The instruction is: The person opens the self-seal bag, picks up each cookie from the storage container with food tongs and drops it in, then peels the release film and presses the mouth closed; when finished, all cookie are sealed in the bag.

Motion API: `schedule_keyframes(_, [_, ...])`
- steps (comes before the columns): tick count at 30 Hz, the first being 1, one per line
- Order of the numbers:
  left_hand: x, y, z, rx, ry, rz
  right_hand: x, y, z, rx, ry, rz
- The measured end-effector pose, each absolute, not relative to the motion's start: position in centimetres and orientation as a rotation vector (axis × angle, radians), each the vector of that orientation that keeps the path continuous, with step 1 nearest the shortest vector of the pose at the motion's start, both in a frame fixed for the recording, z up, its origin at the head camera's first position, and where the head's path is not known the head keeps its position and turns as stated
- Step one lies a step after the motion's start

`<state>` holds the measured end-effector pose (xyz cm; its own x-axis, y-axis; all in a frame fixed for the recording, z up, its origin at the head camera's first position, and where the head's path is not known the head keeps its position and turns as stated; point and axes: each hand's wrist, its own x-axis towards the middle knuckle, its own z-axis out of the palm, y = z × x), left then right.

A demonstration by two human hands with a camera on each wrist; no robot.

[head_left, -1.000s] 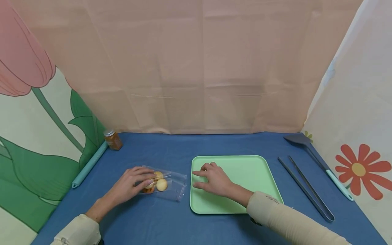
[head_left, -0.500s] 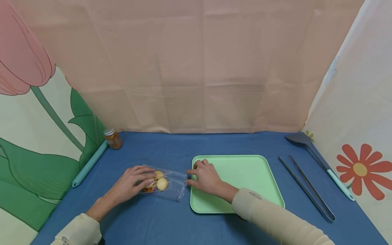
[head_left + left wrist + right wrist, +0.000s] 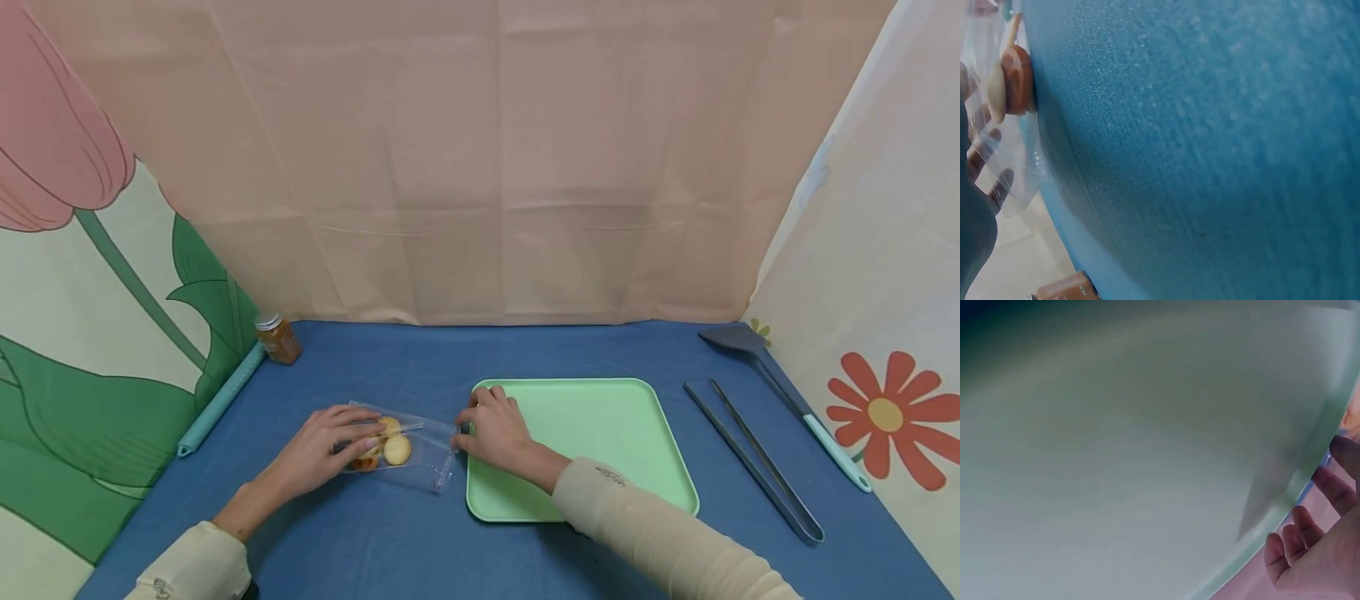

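A clear plastic bag (image 3: 420, 471) lies on the blue cloth left of centre. Inside it are round, pale-yellow, cookie-like pieces (image 3: 397, 450) and an orange-brown ring-like one (image 3: 1017, 80). My left hand (image 3: 318, 450) grips the bag's left end, thumb in front and fingers over the back. At the opposite end, my right hand (image 3: 495, 429) reaches over the left rim of a light green tray (image 3: 592, 442). Its thumb and index finger are at the bag's right edge, apart from each other, while the other fingers bend loosely.
Behind on the left stand a small brown jar (image 3: 277, 340) with a silver lid and a rolled teal thing (image 3: 221, 402). Right of the tray lie metal tongs (image 3: 757, 467) and a dark spatula (image 3: 776, 387) with a mint handle. A beige cloth (image 3: 495, 167) hangs at the back.
My right hand has moved left from over the tray to the bag's right edge, and its index finger and thumb have drawn closer. My left hand and the bag have stayed put.
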<state>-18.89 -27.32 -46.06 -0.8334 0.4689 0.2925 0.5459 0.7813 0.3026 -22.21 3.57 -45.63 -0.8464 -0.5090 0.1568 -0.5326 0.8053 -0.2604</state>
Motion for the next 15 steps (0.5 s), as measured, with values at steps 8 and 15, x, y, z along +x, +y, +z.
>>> schedule_keyframes(8, [-18.8,-27.5,-46.1,-0.813,-2.778,-0.534,-22.3,3.3,-45.1,0.884,-2.881,0.446])
schedule_keyframes(15, [-19.9,-27.1,-44.8,-0.841,-2.784,-0.598,-23.0,3.1,-44.2,0.857,-2.924,0.588])
